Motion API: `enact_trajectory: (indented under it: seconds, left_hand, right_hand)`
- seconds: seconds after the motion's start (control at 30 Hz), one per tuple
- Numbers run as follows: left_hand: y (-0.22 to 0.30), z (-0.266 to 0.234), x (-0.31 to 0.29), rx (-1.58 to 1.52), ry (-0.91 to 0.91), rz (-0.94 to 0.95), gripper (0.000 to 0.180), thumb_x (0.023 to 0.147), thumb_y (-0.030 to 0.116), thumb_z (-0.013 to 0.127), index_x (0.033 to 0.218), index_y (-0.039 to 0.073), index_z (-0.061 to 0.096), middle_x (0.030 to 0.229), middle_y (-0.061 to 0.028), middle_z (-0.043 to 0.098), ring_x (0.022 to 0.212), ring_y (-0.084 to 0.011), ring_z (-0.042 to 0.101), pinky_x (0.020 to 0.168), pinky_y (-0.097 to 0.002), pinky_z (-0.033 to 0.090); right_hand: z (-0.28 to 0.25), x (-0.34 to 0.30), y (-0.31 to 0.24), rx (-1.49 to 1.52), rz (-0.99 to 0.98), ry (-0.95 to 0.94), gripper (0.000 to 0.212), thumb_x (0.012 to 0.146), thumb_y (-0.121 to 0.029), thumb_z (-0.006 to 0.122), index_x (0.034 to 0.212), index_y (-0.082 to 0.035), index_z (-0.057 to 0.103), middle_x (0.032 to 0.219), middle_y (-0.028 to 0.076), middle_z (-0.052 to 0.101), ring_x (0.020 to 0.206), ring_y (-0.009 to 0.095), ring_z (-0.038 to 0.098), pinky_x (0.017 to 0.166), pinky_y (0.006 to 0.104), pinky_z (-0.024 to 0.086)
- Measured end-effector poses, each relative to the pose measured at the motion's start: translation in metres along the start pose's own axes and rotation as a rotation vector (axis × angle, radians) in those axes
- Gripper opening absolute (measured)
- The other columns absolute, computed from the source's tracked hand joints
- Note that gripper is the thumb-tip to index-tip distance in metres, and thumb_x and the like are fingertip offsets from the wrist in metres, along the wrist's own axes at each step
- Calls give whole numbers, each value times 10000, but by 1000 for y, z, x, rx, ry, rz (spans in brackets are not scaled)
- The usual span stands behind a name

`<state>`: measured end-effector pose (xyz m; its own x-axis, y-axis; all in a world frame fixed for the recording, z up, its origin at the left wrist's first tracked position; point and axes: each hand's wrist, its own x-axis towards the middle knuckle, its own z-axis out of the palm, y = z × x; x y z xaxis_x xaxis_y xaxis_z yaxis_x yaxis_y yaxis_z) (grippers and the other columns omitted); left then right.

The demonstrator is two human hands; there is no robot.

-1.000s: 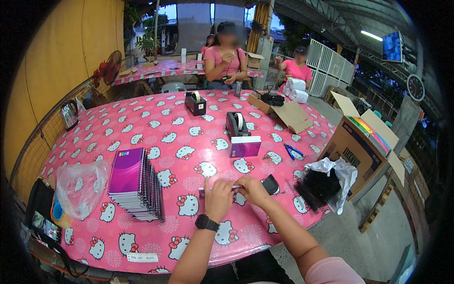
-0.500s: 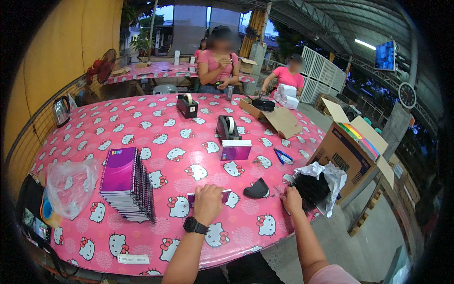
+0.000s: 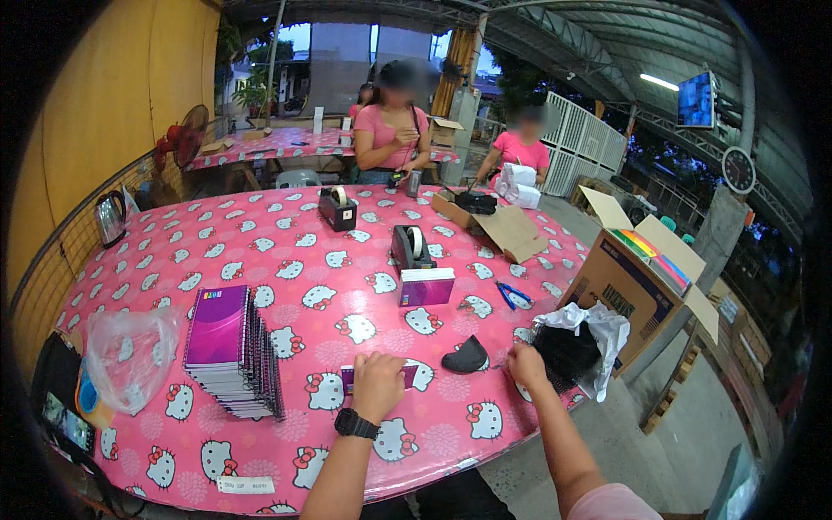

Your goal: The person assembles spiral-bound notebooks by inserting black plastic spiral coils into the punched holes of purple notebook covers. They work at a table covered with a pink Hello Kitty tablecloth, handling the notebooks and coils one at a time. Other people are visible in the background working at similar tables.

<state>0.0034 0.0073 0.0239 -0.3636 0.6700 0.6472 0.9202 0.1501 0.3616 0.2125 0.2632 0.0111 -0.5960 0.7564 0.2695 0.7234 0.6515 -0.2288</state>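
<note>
My left hand (image 3: pixel 378 381) lies flat on a small purple booklet (image 3: pixel 407 375), pinning it to the counter (image 3: pixel 286 251). The booklet's long axis runs left-right, and its right end sticks out past my fingers.

My right hand (image 3: pixel 526 364) is out to the right, fingers pinched into the black bundle (image 3: pixel 565 351) that sits in a white plastic bag (image 3: pixel 598 322) at the counter edge. I can't tell if it grips anything. A black pouch (image 3: pixel 466 355) lies between the two hands, nearer the right one.

The booklet is directly under the left hand, well left of the bundle.

Packages and labels:
- A stack of purple spiral notebooks (image 3: pixel 230 351) sits left of the left hand.
- A purple box with a white top (image 3: pixel 425 287) sits ahead, just in front of a black tape dispenser (image 3: pixel 410 247).
- A white rectangular label (image 3: pixel 245 484) is stuck on the near counter edge.
- An open cardboard box (image 3: pixel 628 282) with coloured sheets stands off the counter to the right.
- A clear plastic bag (image 3: pixel 130 355) lies far left.
</note>
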Motion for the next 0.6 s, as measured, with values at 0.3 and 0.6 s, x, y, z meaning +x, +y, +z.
enact_trajectory:
  seconds: [0.3,0.6]
  left_hand:
    - [7,7,4,3,-13,-6,155,711,98,607,858,88,653,776,-55,614,819,-227,552,767,-392,355]
    - [10,7,3,13,-27,50,160,726,100,595,880,106,638,792,-53,599,826,-226,553,786,-420,348]
  right_hand:
    - [-37,165,-86,138,-390,37,510,772,-61,433,1281,-35,421,1193,260,513,1076,371,523,892,443,419]
    - [-21,225,-224,22,-264,-216,704,799,-95,432,1436,-80,131,1173,268,536,1040,378,564,866,451,445]
